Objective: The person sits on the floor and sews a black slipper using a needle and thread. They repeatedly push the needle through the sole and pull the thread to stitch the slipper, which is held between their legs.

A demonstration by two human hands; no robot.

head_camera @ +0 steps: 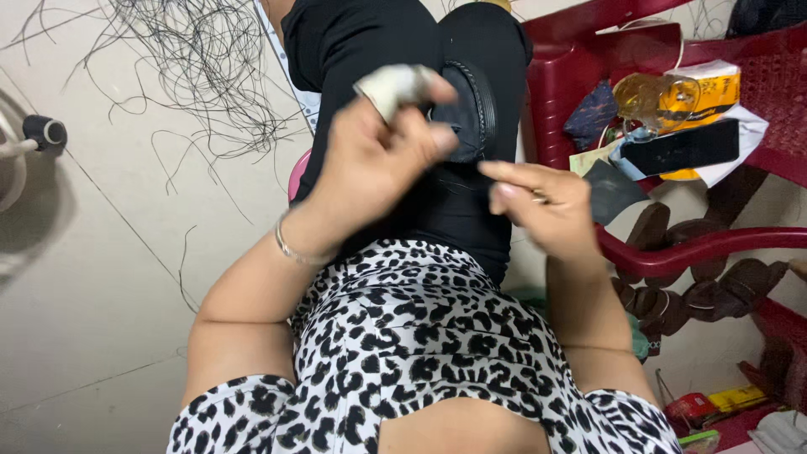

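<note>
My left hand [378, 155] is raised over my lap, a metal bangle on its wrist and a pale wrap around one fingertip. Its thumb and fingers grip a black stitched leather piece [472, 105] that rests against my black-trousered knee [471, 42]. My right hand [542, 206] is just right of it and slightly lower, with a ring on one finger. Its fingertips are pinched together and point left towards the leather. A thin dark thread [458, 181] runs faintly from the pinch to the piece.
A dark red plastic chair [672, 248] stands at the right, holding a clear bottle of yellow liquid [651, 101], a yellow packet [710, 88], black scraps and brown sole-shaped pieces [672, 298]. Tangled black threads [193, 59] lie on the pale floor at the upper left.
</note>
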